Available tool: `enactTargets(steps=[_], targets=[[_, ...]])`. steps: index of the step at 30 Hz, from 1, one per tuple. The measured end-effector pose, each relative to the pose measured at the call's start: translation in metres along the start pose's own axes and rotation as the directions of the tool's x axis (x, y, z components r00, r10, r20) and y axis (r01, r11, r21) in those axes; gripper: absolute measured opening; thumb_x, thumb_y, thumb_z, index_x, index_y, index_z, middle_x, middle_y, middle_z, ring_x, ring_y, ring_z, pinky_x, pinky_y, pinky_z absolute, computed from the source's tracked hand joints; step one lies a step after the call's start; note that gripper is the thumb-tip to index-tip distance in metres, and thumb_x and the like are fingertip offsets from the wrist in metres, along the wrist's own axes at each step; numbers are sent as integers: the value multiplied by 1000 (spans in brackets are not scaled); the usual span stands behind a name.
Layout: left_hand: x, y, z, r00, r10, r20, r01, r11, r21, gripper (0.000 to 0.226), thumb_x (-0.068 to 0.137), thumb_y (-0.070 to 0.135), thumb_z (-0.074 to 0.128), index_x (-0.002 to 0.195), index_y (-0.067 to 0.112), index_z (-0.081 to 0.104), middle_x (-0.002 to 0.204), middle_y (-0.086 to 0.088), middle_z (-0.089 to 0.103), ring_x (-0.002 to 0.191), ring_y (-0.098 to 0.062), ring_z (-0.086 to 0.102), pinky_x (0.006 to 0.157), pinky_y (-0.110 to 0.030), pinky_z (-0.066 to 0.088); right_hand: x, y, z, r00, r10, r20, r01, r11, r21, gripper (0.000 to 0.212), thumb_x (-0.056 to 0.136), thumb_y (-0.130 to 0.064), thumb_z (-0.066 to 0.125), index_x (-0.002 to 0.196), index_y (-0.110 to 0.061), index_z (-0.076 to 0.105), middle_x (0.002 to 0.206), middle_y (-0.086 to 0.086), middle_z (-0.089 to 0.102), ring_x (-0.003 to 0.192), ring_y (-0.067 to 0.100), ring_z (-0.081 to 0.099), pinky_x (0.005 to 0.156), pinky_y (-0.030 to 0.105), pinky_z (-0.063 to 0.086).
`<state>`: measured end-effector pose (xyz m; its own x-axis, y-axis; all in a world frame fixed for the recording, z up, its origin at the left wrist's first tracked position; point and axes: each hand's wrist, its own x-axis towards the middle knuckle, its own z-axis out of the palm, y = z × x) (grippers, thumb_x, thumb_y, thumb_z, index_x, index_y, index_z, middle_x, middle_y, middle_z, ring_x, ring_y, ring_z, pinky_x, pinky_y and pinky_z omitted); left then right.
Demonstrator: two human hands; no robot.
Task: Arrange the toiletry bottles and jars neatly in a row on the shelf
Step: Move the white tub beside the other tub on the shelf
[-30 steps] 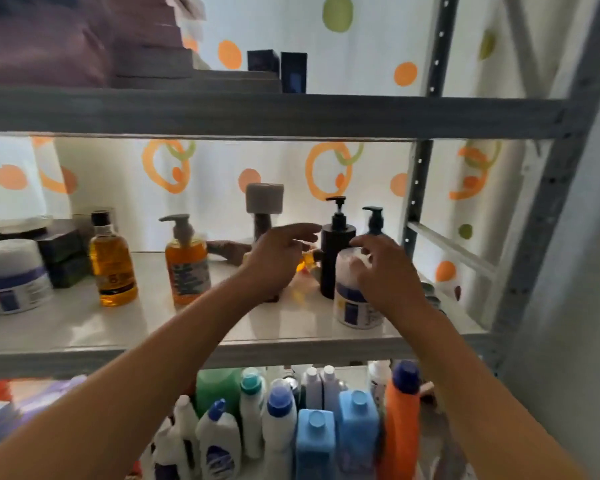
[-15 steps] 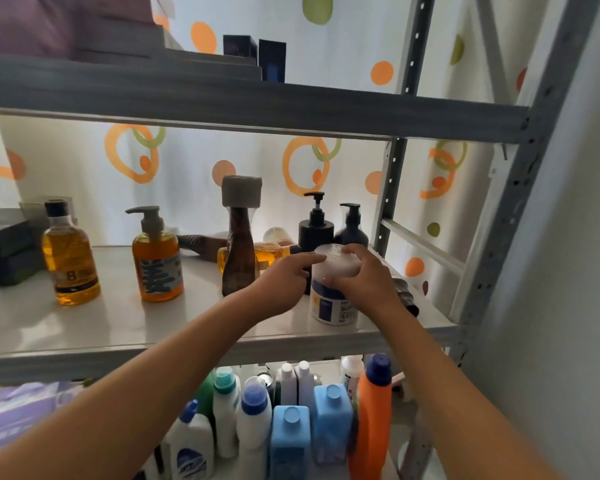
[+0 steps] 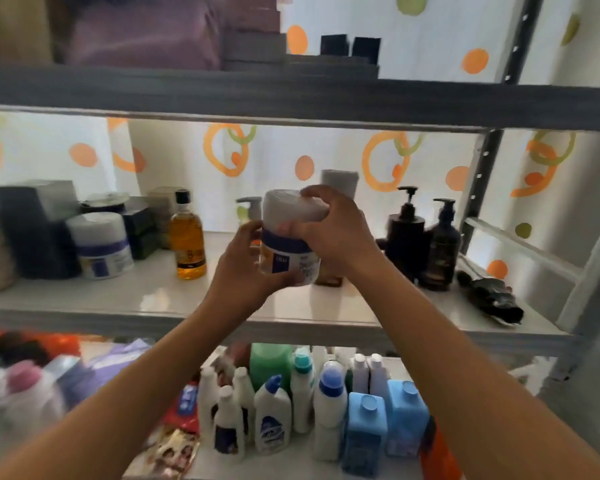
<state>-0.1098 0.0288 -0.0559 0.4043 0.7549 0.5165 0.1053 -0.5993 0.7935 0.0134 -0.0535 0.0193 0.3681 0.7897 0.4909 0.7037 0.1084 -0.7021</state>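
I hold a white jar (image 3: 289,251) with a blue band and a white lid, lifted above the white shelf (image 3: 153,296). My left hand (image 3: 246,268) cups its lower side and base. My right hand (image 3: 333,230) grips its lid from above. A matching white jar (image 3: 99,245) stands at the shelf's left. An amber bottle with a black cap (image 3: 187,237) stands left of my hands. Two dark pump bottles (image 3: 406,233) (image 3: 441,247) stand at the right. An orange pump bottle (image 3: 248,211) and a brown bottle with a grey cap (image 3: 338,183) are mostly hidden behind the held jar.
Dark boxes (image 3: 32,226) are stacked at the shelf's far left. A black object (image 3: 489,296) lies at its right end. The grey upper shelf beam (image 3: 291,98) runs overhead. The lower shelf holds several white and blue bottles (image 3: 329,407). A grey upright (image 3: 482,188) stands at the right.
Both hands closed on the white jar at the right and lifted it off the shelf, carrying it leftward. The view has swung left, showing the other jar and the boxes.
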Motion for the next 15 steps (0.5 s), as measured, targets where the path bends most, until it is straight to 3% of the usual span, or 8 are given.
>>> enactTargets(steps=[6,8,11,13,15], targets=[[-17,-32,-98,960,-85,-268,113,989,91,87,53,36,93,127,29,49,114,15,62,98,-5,63,77,-20,52,10,-59,100,990,-89,109,84,995,51,56,78,-31,77,130,-24,56,134,0,60,118,22,58,102,43,49],[-17,-41,-123,940,-119,-320,160,982,104,86,55,32,93,128,26,48,111,16,59,94,-4,60,73,-14,46,15,-74,126,985,-108,138,98,992,80,59,77,-33,77,131,-25,55,132,0,61,116,22,59,100,43,50],[-13,-60,-148,915,-172,-366,221,970,98,90,57,32,92,130,23,42,117,13,57,102,-12,60,81,-19,49,23,-86,157,966,-136,218,125,990,63,63,79,-35,76,135,-23,52,136,0,58,121,23,57,102,43,49],[-7,-74,-163,903,-195,-384,253,962,106,89,56,33,93,128,22,41,122,10,58,106,-14,61,88,-26,53,30,-92,176,956,-145,257,129,989,76,68,78,-36,78,138,-23,47,137,1,58,122,24,56,102,38,48],[-1,-89,-172,895,-227,-384,289,951,112,85,54,31,94,124,23,45,119,7,62,105,-16,63,91,-36,55,38,-92,190,957,-118,264,96,991,96,75,75,-37,80,139,-25,43,130,0,61,115,22,58,91,24,49]])
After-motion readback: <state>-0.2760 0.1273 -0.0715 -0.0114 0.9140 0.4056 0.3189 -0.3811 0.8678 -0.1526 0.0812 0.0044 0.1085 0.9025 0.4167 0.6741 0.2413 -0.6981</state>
